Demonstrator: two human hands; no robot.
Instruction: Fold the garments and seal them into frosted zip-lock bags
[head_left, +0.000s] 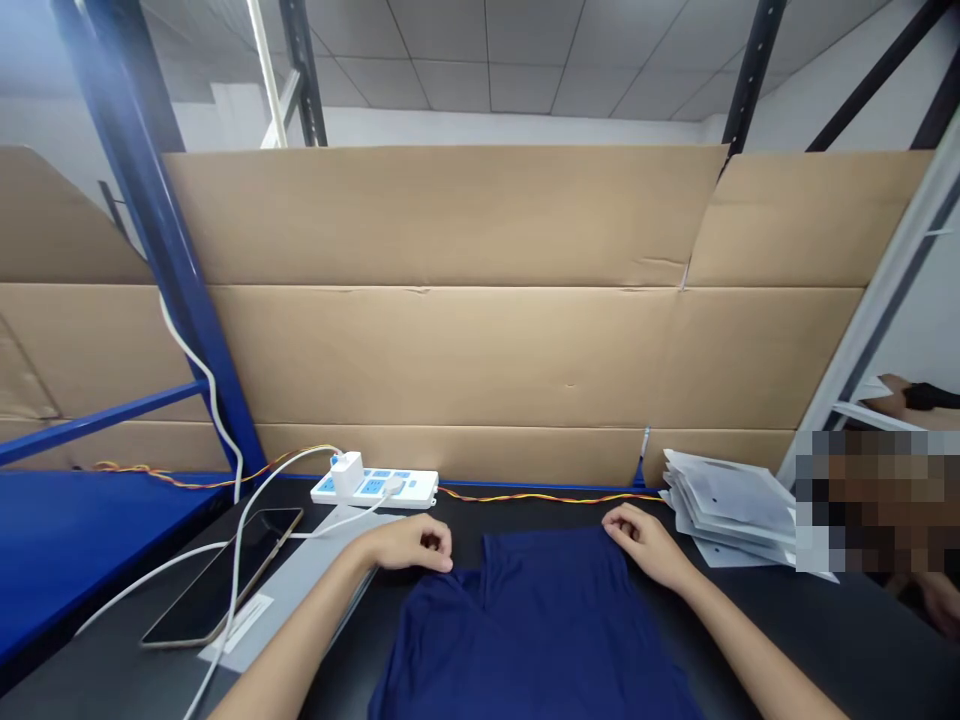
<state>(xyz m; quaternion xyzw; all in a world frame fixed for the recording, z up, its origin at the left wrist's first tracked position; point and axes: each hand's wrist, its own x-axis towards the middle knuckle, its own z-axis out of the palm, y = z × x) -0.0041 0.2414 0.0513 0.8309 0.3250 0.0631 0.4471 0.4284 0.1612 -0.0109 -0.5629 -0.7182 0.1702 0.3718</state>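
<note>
1. Two hands lie at the far edge of the navy shirt [525, 630], which sits on the black bench [825, 640] between them and extends toward the wearer.
2. Left hand [411, 543]: fingers loosely curled, resting at the shirt's far left edge. Fingertips are hidden; a pinch cannot be confirmed.
3. Right hand [646, 545]: fingers slightly spread and curved, at the shirt's far right corner. Whether it pinches cloth cannot be determined.
4. Risk, left side: a phone [221, 578] and a white cable [241, 520] lie left of the left hand. A wide arm sweep could snag the cable or shift the phone.
5. Risk, far side: a power strip [375, 488] sits just beyond the left hand. Cloth thrown forward could catch its plugs.
6. Risk, right side: a stack of bags [727, 510] lies just beyond and right of the right hand, fanned unevenly. A knock could make it slide.
7. Shirt condition: dark, smooth and largely flat, with a soft fold near the left hand. No stains are discernible. The near end runs out of view.
</note>
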